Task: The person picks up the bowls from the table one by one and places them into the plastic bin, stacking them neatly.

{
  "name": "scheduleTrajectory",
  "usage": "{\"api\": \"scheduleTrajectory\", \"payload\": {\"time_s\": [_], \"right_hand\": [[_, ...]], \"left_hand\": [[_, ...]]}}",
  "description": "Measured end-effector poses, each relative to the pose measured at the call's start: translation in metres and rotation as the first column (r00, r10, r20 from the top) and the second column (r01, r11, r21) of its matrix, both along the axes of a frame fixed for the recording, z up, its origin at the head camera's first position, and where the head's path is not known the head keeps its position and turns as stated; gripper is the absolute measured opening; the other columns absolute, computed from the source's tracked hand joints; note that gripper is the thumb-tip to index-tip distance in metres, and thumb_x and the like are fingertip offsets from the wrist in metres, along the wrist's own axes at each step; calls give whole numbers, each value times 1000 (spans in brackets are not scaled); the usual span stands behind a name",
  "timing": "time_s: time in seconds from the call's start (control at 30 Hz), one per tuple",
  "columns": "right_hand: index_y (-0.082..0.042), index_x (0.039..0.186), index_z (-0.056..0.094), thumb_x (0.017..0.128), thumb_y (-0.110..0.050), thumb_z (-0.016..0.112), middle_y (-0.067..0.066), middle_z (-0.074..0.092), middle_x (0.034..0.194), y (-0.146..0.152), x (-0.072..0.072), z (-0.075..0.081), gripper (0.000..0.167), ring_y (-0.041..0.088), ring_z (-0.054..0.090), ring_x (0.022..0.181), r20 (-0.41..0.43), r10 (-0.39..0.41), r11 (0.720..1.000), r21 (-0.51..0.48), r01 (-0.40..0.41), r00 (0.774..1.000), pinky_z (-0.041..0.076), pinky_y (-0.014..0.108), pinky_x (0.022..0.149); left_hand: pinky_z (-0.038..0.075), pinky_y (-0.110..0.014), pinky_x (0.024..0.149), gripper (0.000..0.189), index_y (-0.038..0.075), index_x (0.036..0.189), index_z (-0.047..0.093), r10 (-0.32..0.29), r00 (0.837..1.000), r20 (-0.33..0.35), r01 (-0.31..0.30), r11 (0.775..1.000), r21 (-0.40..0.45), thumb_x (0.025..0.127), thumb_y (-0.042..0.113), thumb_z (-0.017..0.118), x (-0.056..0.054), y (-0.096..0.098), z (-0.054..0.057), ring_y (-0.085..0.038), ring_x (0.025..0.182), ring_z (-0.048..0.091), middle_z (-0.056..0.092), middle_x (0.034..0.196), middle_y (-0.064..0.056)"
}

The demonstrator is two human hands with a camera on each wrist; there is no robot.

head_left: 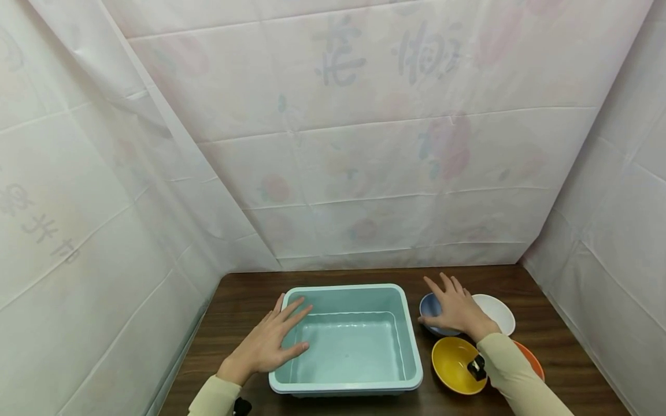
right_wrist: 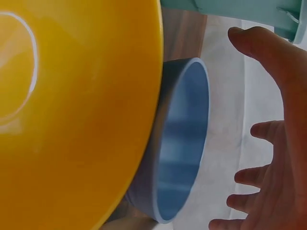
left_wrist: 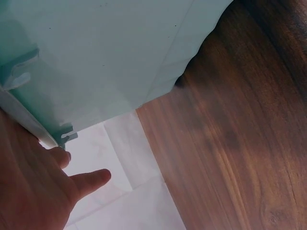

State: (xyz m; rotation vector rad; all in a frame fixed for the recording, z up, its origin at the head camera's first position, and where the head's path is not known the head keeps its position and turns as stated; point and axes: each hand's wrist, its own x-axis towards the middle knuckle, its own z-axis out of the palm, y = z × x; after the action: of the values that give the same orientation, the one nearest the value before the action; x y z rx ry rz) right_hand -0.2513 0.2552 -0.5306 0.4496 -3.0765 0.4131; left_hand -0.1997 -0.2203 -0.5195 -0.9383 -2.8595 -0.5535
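Observation:
My left hand (head_left: 266,342) is spread over the left rim of a pale green plastic basin (head_left: 359,386). In the left wrist view, the fingers lie near the outer rim of the basin (left_wrist: 120,52); whether they touch it I cannot tell. Over a blue bowl (head_left: 430,305) hovers my right hand (head_left: 457,310), its fingers apart. The right wrist view has the blue bowl (right_wrist: 184,139) beside the right hand (right_wrist: 276,158), with a gap between them. A yellow bowl (head_left: 450,364) stands just in front of the blue one, under the right wrist.
Behind the right wrist is a white bowl or dish (head_left: 496,313). An orange bowl (head_left: 533,361) is partly hidden by the right sleeve. Everything stands on a dark wooden table (head_left: 218,323), enclosed by pale printed sheets (head_left: 364,144) at the back and sides.

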Motion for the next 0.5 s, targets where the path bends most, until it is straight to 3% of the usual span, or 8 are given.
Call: {"api": "scheduleTrajectory", "payload": {"time_s": [0.5], "right_hand": [[-14, 158, 41, 81, -65, 76, 31, 40, 155, 3, -2, -12, 98, 58, 35, 142, 73, 8, 1000, 9, -9, 997, 33, 77, 108]], "left_hand": [[36, -78, 105, 71, 26, 162, 36, -13, 1000, 0, 13, 1000, 13, 100, 56, 56, 0, 0, 1, -53, 155, 12, 30, 170, -5]]}}
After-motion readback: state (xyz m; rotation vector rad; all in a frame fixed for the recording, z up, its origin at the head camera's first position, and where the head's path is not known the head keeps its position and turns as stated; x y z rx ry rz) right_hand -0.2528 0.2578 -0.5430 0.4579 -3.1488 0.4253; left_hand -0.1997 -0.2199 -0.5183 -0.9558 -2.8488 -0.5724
